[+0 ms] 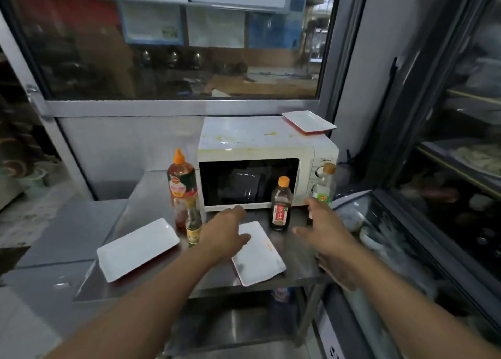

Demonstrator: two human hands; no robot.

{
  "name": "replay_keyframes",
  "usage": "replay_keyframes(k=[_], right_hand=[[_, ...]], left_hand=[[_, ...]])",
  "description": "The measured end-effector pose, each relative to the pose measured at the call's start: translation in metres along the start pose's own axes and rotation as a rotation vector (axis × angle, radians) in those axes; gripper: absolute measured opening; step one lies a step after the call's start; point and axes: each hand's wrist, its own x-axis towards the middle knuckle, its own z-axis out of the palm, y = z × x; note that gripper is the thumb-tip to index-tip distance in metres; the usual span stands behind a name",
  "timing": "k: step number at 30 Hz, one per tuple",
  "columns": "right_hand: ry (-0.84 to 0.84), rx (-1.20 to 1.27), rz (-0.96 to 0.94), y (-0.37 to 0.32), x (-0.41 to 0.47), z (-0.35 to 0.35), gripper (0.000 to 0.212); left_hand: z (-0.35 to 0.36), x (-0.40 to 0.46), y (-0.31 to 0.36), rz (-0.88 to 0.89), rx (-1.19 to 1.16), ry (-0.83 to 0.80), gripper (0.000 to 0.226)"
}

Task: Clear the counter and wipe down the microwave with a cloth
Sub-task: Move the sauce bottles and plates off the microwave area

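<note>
Bench (298,266) uncleared: four bottles, two plates by microwave (254,144), third plate on its stained top; no cloth seen. Left hand (225,234), right hand (325,234) reach out, grip wide, holding nothing. Task barely begun

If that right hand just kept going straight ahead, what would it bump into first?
Probably the clear bottle with the tan cap, standing just past the right hand's fingertips in front of the microwave. Depth is hard to judge from one view.
</note>
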Motion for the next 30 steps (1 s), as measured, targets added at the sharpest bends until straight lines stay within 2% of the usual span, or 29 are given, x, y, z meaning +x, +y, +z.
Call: replay_keyframes(k=[12, 23, 27, 30], right_hand=[[0.105, 0.034, 0.276, 0.061, 0.085, 0.02, 0.061], [0.264, 0.119, 0.488, 0.131, 0.155, 0.057, 0.085], [0.352, 0.209, 0.475, 0.15, 0.175, 0.075, 0.102], [0.393, 0.241, 0.449, 0.159, 0.185, 0.085, 0.105]], left_hand=[[0.048, 0.133, -0.005, 0.164, -0.119, -0.124, 0.059], [0.104, 0.189, -0.012, 0.078, -0.21, -0.181, 0.073], [0.123, 0.196, -0.018, 0.041, -0.212, -0.149, 0.079], [0.131, 0.2, -0.022, 0.005, -0.218, -0.144, 0.08]])
